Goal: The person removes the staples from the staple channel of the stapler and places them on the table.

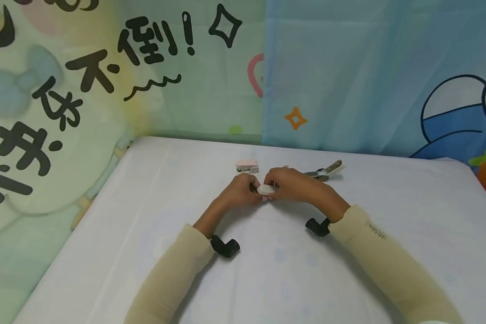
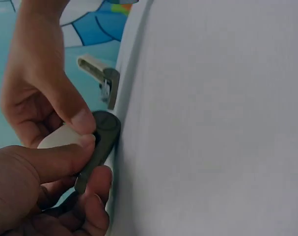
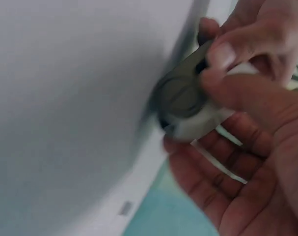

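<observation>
Both hands hold one small white and grey-green stapler (image 1: pixel 266 189) just above the table, near its far side. In the left wrist view, my left hand (image 2: pixel 36 182) pinches the grey-green base (image 2: pixel 107 140) with its thumb above and fingers below. My right hand (image 1: pixel 293 184) grips the other end, its thumb against the stapler near the round hinge end, as the right wrist view shows. My left hand (image 1: pixel 243 191) is beside it in the head view. Fingers hide part of the white body (image 3: pixel 200 123).
A pink stapler (image 1: pixel 247 166) stands behind the left hand. An opened cream and dark stapler (image 1: pixel 326 171) lies beyond the right hand. One small grey piece (image 3: pixel 125 208) lies on the white-covered table (image 1: pixel 267 270). Printed curtains (image 1: pixel 328 67) hang behind.
</observation>
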The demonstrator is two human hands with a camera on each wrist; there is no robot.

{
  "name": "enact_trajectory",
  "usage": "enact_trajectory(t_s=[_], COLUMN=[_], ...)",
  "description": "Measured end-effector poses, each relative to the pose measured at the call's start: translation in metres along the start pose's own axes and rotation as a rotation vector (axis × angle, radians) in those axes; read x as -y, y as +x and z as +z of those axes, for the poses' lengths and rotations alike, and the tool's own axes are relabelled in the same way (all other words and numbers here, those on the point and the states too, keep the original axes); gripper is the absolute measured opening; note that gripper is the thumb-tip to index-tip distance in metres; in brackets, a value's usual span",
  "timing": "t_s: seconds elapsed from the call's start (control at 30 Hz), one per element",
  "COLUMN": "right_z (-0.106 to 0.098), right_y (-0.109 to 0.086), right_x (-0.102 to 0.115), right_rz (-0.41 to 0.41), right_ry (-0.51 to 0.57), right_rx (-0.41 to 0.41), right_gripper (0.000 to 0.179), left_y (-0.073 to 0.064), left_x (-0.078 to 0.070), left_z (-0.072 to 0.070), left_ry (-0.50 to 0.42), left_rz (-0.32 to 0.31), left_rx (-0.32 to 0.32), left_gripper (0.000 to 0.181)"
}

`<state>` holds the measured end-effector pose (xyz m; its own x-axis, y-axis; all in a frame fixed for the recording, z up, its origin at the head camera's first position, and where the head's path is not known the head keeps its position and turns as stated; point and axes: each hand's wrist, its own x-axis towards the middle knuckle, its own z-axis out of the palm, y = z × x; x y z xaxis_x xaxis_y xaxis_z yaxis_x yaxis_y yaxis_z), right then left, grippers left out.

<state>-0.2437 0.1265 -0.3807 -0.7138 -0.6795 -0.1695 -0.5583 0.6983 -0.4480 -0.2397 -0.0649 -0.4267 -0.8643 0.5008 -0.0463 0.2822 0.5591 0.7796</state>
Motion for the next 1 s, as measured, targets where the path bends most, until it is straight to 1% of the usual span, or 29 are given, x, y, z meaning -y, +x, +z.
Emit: enact_trajectory(t_s=[0.17, 0.27, 0.37, 0.43, 0.6, 0.73, 0.83, 0.9, 1.0], right_z=[0.004, 0.006, 0.008, 0.008, 0.004, 0.005, 0.008, 0.009, 0.006], right_y=[-0.008, -0.012, -0.015, -0.018, -0.021, -0.023, -0.027, -0.028, -0.026], right_x=[0.017, 0.022, 0.023, 0.022, 0.010, -0.002, -0.008, -0.012, -0.016], right_rz=[-0.002, 0.002, -0.021, -0.022, -0.028, -0.066, -0.094, -0.112, -0.096], right_ry=[-0.121, -0.132, -0.134, -0.107, 0.027, 0.121, 0.190, 0.214, 0.206], right_rx=[-0.015, -0.027, -0.043, -0.061, -0.103, -0.082, -0.056, -0.060, -0.092], right_gripper=[0.029, 0.028, 0.027, 0.026, 0.026, 0.032, 0.031, 0.026, 0.014], left_y=[-0.006, -0.009, -0.011, -0.012, -0.010, -0.010, -0.011, -0.011, -0.011], left_x=[-0.002, -0.002, -0.003, -0.004, -0.006, -0.003, 0.000, 0.002, 0.004], left_z=[0.003, 0.005, 0.008, 0.009, 0.008, 0.010, 0.014, 0.015, 0.012], left_ry=[-0.058, -0.067, -0.060, -0.050, -0.019, -0.002, -0.008, -0.019, -0.035], left_rz=[0.001, -0.014, -0.019, -0.008, 0.001, -0.043, -0.076, -0.085, -0.082], left_rx=[0.021, 0.008, -0.015, -0.028, -0.059, -0.041, -0.022, -0.023, -0.028], left_gripper=[0.013, 0.014, 0.015, 0.014, 0.015, 0.020, 0.021, 0.021, 0.020])
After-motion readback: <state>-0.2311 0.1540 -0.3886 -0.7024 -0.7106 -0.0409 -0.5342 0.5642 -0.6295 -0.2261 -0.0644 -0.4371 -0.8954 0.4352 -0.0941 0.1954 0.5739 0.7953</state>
